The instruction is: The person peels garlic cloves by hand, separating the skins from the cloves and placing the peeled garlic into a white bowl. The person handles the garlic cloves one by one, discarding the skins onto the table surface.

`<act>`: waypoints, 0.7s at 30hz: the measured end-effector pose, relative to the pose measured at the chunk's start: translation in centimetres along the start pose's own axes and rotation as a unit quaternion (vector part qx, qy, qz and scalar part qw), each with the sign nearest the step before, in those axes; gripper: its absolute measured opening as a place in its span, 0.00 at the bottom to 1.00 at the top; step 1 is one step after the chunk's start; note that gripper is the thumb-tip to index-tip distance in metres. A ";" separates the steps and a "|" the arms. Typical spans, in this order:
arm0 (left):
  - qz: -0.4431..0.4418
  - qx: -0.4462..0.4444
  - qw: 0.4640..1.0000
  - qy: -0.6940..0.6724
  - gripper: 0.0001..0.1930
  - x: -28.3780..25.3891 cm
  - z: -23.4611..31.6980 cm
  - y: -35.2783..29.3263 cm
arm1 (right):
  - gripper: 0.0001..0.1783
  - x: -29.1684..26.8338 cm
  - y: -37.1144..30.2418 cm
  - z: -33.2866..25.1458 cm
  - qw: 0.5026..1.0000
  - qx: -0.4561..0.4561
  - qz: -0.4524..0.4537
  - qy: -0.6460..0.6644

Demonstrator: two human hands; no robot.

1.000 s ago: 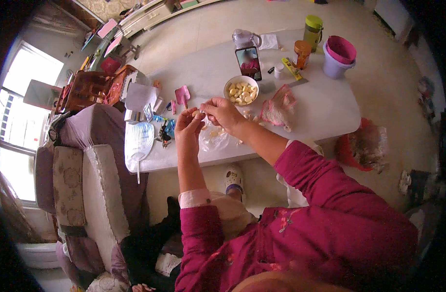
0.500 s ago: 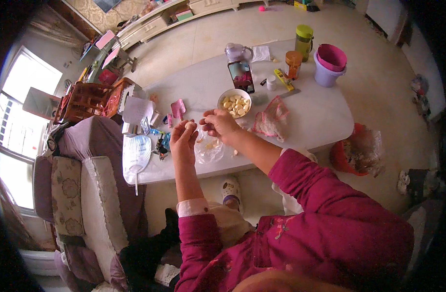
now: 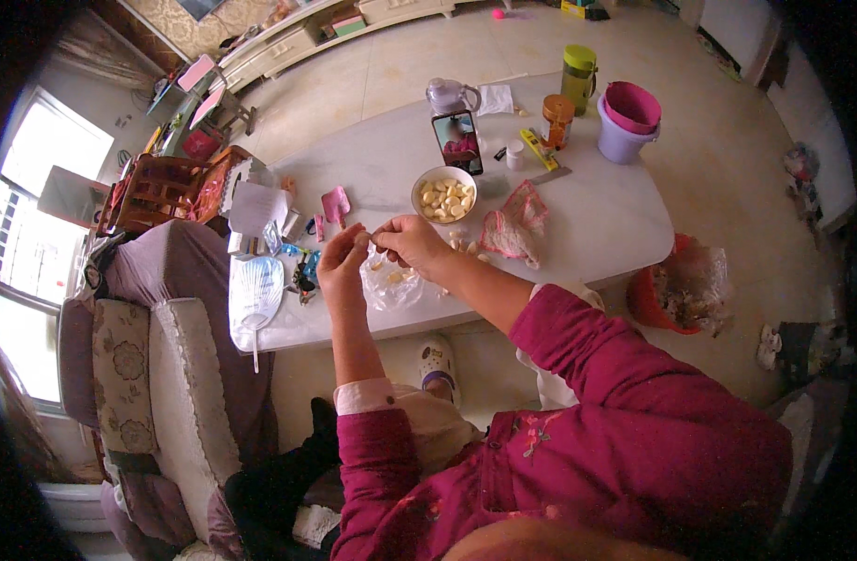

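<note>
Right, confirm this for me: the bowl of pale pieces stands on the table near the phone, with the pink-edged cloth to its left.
Not quite: the head view shows the pink-edged cloth to the right of the bowl. The bowl of pale pieces does stand on the table near the phone.

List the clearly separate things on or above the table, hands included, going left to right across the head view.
Fan → left hand → right hand → pink-edged cloth → green bottle → purple bucket.
</note>
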State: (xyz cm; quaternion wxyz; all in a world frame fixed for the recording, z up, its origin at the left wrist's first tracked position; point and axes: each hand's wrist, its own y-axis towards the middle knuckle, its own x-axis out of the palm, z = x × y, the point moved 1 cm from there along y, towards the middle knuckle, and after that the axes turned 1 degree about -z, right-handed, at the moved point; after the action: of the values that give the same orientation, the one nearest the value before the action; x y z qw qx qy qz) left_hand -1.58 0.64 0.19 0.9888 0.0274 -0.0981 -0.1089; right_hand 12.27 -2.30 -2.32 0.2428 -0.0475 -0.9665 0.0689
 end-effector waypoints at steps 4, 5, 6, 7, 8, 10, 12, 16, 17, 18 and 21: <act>-0.011 0.057 0.994 0.089 0.10 0.0 -0.1 0.1 | 0.11 -0.3 0.8 0.9 0.997 -0.037 0.038 -0.064; -0.015 0.074 0.990 0.116 0.10 0.1 -0.1 0.0 | 0.10 -0.5 1.1 1.1 0.987 -0.062 0.055 -0.136; -0.010 0.087 0.984 0.158 0.09 0.2 0.0 -0.1 | 0.10 -0.7 1.3 1.2 0.972 -0.087 0.071 -0.207; -0.004 0.099 0.975 0.200 0.09 0.3 0.0 -0.3 | 0.10 -0.9 1.5 1.4 0.951 -0.111 0.087 -0.276; 0.001 0.112 0.964 0.241 0.09 0.4 0.1 -0.4 | 0.10 -0.9 1.5 1.5 0.936 -0.147 0.099 -0.305; 0.010 0.131 0.958 0.255 0.08 0.6 -0.2 -0.4 | 0.10 -0.8 1.4 1.7 0.899 -0.217 0.124 -0.360; 0.019 0.131 0.955 0.267 0.07 0.5 -0.4 -0.5 | 0.11 -0.4 1.0 1.3 0.887 -0.233 0.123 -0.379; 0.028 0.092 0.969 0.229 0.07 0.1 -0.4 -0.5 | 0.10 0.3 0.3 0.5 0.864 -0.260 0.117 -0.414; 0.028 0.080 0.975 0.205 0.07 0.1 -0.4 -0.4 | 0.10 0.3 0.2 0.3 0.864 -0.260 0.119 -0.415; 0.032 0.069 0.976 0.205 0.08 0.1 -0.3 -0.5 | 0.10 0.4 0.1 0.2 0.863 -0.260 0.119 -0.416; 0.040 0.023 0.985 0.168 0.08 0.2 0.0 -0.6 | 0.10 0.5 0.1 0.1 0.865 -0.269 0.120 -0.405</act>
State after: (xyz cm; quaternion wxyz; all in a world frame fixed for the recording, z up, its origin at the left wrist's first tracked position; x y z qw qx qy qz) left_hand -1.54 -0.02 0.18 0.9939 0.0639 0.0659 -0.0611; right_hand 11.77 -2.13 -2.21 -0.2028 -0.1942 -0.9477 -0.1520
